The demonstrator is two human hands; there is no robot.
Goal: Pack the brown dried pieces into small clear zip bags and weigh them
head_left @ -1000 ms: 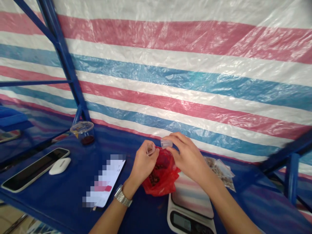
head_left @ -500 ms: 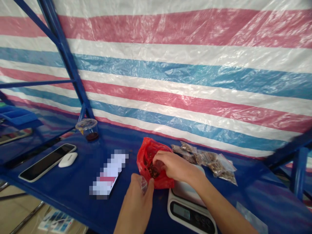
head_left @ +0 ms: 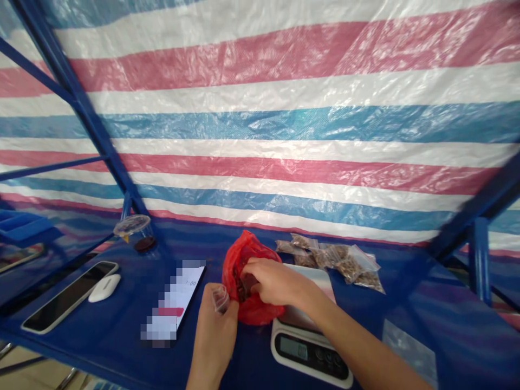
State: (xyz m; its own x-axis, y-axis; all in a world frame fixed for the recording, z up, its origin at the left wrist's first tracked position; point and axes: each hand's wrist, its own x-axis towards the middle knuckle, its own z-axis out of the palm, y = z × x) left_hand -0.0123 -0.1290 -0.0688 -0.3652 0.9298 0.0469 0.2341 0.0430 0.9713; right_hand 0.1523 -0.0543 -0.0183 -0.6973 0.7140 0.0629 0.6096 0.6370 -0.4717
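Left hand (head_left: 214, 325): grips small clear plastic pouch (head_left: 220, 299), mouth up | right hand (head_left: 264, 279): curled inside red plastic bag (head_left: 262, 313), grip cannot be told | bag: on blue surface (head_left: 249, 360), mouth upward, long axis near-to-far, left of white digital scale (head_left: 278, 346)

Thin glossy plastic against smooth, shiny blue.
We see crinkled, shiny plastic in the red bag (head_left: 260, 311) and the striped sheet (head_left: 284, 122), and clear, glossy plastic in the small bags (head_left: 349, 266), the lidded tub (head_left: 136, 233) and the thin wrap (head_left: 220, 299). Our scale (head_left: 312, 355) pairs smooth white plastic with a reflective, metal-looking plate. The table (head_left: 130, 303) looks smooth and glossy; the blue frame (head_left: 91, 122) looks like painted metal.
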